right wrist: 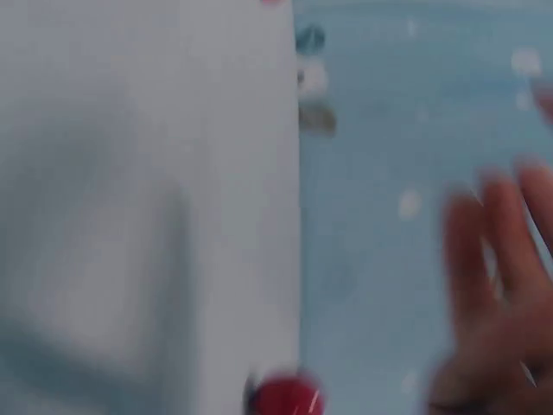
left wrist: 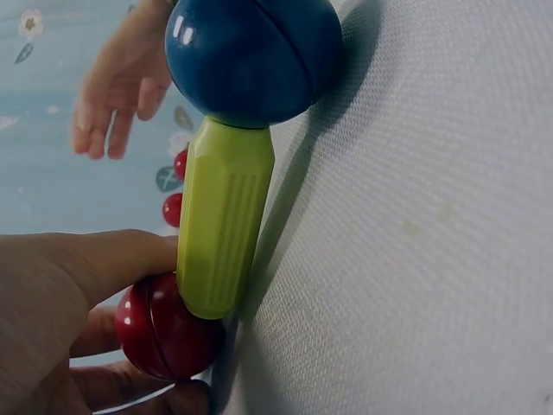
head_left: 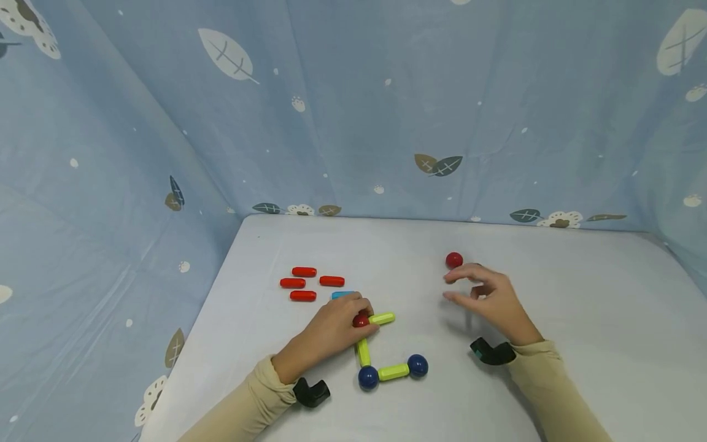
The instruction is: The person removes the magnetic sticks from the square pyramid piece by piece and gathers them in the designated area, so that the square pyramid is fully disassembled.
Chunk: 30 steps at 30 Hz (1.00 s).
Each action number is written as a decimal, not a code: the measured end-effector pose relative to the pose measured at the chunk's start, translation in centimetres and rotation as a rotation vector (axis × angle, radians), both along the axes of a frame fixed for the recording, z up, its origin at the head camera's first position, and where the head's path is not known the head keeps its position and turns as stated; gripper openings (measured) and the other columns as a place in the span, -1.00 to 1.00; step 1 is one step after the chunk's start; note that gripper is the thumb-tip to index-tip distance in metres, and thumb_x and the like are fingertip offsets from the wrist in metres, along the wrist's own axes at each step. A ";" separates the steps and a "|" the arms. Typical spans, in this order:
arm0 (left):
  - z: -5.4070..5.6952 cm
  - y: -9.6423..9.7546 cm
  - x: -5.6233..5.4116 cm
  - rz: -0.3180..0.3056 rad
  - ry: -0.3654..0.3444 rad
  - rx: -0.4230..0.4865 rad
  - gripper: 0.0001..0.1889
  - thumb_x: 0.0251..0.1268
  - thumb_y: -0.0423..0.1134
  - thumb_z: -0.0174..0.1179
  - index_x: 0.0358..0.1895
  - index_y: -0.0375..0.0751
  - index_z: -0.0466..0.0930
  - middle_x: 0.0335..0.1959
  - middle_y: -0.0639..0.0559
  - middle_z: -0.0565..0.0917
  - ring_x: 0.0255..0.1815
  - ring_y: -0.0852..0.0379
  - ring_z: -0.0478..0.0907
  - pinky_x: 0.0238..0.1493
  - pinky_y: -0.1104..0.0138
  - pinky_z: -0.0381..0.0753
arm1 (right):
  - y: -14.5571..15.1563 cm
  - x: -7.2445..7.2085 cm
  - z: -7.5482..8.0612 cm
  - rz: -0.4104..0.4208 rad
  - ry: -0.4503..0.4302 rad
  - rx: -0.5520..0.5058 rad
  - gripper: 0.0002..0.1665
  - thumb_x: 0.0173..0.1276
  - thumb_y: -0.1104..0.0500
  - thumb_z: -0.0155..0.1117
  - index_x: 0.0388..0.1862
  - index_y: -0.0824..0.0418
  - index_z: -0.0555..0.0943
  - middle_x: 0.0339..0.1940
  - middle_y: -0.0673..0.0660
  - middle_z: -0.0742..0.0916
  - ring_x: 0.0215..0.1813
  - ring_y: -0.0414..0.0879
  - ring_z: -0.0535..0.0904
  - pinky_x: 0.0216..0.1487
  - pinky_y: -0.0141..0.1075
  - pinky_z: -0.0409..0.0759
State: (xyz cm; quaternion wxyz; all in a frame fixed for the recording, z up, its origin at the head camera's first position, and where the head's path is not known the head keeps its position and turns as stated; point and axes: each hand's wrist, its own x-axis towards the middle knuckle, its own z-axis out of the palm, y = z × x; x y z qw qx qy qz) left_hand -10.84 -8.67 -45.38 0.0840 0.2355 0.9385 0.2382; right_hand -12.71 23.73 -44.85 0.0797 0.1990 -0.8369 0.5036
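Observation:
My left hand (head_left: 337, 322) holds a red ball (left wrist: 168, 328) low on the table between thumb and fingers. Two yellow-green rods meet at this ball: one points right, and the other rod (head_left: 363, 353) runs to a blue ball (head_left: 368, 377). From there a third yellow-green rod (head_left: 393, 372) leads to a second blue ball (head_left: 418, 366). Raised above the table, my right hand (head_left: 488, 298) has thumb and fingers apart with nothing between them. Just beyond its fingertips lies a loose red ball (head_left: 454, 260). In the left wrist view, another red ball (left wrist: 173, 209) shows nearby.
Several red rods (head_left: 303, 296) lie at the left of the white table (head_left: 596, 307). A blue rod (head_left: 342, 295) is partly hidden behind my left hand. A blue patterned cloth (head_left: 353, 123) hangs along the back and left edges.

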 end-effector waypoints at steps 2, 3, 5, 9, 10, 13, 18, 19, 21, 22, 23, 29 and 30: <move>0.0 0.0 0.0 0.005 -0.006 0.002 -0.77 0.31 0.03 0.42 -0.13 0.01 0.72 -0.33 0.19 0.56 -0.35 0.26 0.44 -0.37 0.48 0.44 | -1.5 0.5 0.3 0.217 -0.066 0.042 -0.66 0.18 0.23 0.62 -0.06 0.18 0.75 -0.11 0.12 0.81 -0.09 -0.17 0.65 -0.40 -0.39 0.58; 0.0 0.0 0.0 0.008 -0.007 0.004 -0.77 0.31 0.03 0.42 -0.13 0.01 0.72 -0.33 0.19 0.56 -0.35 0.26 0.44 -0.37 0.48 0.44 | -2.3 0.7 0.4 0.318 -0.104 0.062 -0.66 0.19 0.18 0.63 -0.07 0.17 0.75 -0.13 0.11 0.81 -0.11 -0.13 0.67 -0.42 -0.39 0.58; 0.0 0.0 -0.1 0.011 -0.008 0.006 -0.77 0.31 0.02 0.42 -0.14 0.01 0.71 -0.34 0.19 0.57 -0.36 0.27 0.44 -0.38 0.48 0.44 | -3.9 1.2 0.2 0.482 -0.184 0.100 -0.66 0.19 0.10 0.63 -0.08 0.13 0.76 -0.16 0.10 0.82 -0.15 -0.07 0.68 -0.44 -0.38 0.58; -0.1 0.0 -0.1 0.012 -0.002 0.015 -0.79 0.31 0.02 0.42 -0.16 0.01 0.71 -0.36 0.21 0.56 -0.37 0.28 0.43 -0.39 0.49 0.44 | -6.4 2.5 -0.2 0.649 -0.303 0.206 -0.67 0.17 -0.01 0.65 -0.11 0.01 0.79 -0.22 -0.06 0.83 -0.25 -0.18 0.68 -0.32 -0.39 0.64; -0.2 0.0 -0.1 0.011 -0.002 0.018 -0.79 0.31 0.01 0.41 -0.17 0.01 0.71 -0.36 0.21 0.56 -0.37 0.28 0.44 -0.39 0.49 0.44 | -6.9 2.7 -0.2 0.667 -0.319 0.240 -0.69 0.17 -0.02 0.65 -0.12 -0.02 0.80 -0.23 -0.11 0.82 -0.27 -0.24 0.67 -0.27 -0.40 0.65; -0.3 0.0 -0.1 0.009 -0.001 0.027 -0.80 0.31 0.01 0.42 -0.17 0.01 0.71 -0.36 0.21 0.57 -0.37 0.29 0.44 -0.39 0.49 0.44 | -7.8 3.2 -0.5 0.697 -0.315 0.317 -0.74 0.16 0.01 0.65 -0.16 -0.05 0.82 -0.28 -0.22 0.80 -0.30 -0.39 0.60 -0.21 -0.44 0.65; -0.4 0.0 -0.2 -0.004 0.008 0.038 -0.80 0.30 0.00 0.43 -0.18 0.01 0.70 -0.34 0.21 0.58 -0.36 0.30 0.44 -0.38 0.49 0.44 | -8.3 3.4 -0.7 0.695 -0.310 0.355 -0.78 0.16 0.11 0.65 -0.20 -0.02 0.82 -0.32 -0.25 0.77 -0.32 -0.45 0.55 -0.24 -0.49 0.61; -0.3 0.0 -0.2 -0.006 0.009 0.039 -0.80 0.30 0.00 0.43 -0.18 0.01 0.70 -0.34 0.21 0.59 -0.36 0.30 0.44 -0.38 0.49 0.43 | -8.3 3.5 -0.7 0.689 -0.317 0.354 -0.78 0.16 0.11 0.65 -0.20 -0.03 0.82 -0.33 -0.25 0.76 -0.32 -0.44 0.55 -0.24 -0.49 0.61; -0.3 0.0 -0.2 -0.007 0.005 0.039 -0.80 0.31 0.00 0.42 -0.18 0.01 0.70 -0.34 0.21 0.59 -0.35 0.30 0.44 -0.37 0.49 0.43 | -8.3 3.4 -0.8 0.680 -0.321 0.355 -0.77 0.16 0.12 0.65 -0.20 -0.04 0.81 -0.33 -0.26 0.76 -0.31 -0.44 0.55 -0.23 -0.49 0.61; -0.2 0.0 -0.2 -0.005 -0.001 0.040 -0.80 0.31 0.00 0.42 -0.17 0.00 0.70 -0.34 0.21 0.59 -0.35 0.30 0.44 -0.37 0.49 0.44 | -8.2 3.4 -0.8 0.678 -0.324 0.353 -0.77 0.16 0.12 0.65 -0.20 -0.04 0.81 -0.33 -0.25 0.76 -0.31 -0.43 0.55 -0.22 -0.49 0.61; -0.2 0.0 -0.2 -0.003 -0.007 0.041 -0.80 0.31 0.00 0.42 -0.17 0.00 0.70 -0.35 0.21 0.59 -0.35 0.30 0.45 -0.37 0.49 0.44 | -8.2 3.4 -0.8 0.677 -0.325 0.352 -0.77 0.16 0.12 0.65 -0.20 -0.04 0.80 -0.33 -0.25 0.76 -0.31 -0.42 0.55 -0.22 -0.48 0.61; -0.2 0.1 -0.3 -0.003 -0.022 0.081 -0.83 0.32 -0.05 0.42 -0.16 0.01 0.72 -0.33 0.22 0.65 -0.28 0.28 0.45 -0.30 0.48 0.46 | -8.2 3.2 -1.0 0.680 -0.372 0.330 -0.77 0.16 0.09 0.65 -0.20 -0.07 0.80 -0.32 -0.26 0.76 -0.30 -0.39 0.56 -0.21 -0.47 0.61; -0.2 0.1 -0.3 -0.006 -0.019 0.097 -0.84 0.31 -0.07 0.43 -0.15 0.01 0.72 -0.33 0.22 0.66 -0.26 0.27 0.45 -0.28 0.47 0.46 | -8.1 3.1 -1.1 0.683 -0.382 0.319 -0.77 0.16 0.07 0.65 -0.19 -0.08 0.80 -0.31 -0.26 0.76 -0.30 -0.39 0.57 -0.21 -0.47 0.61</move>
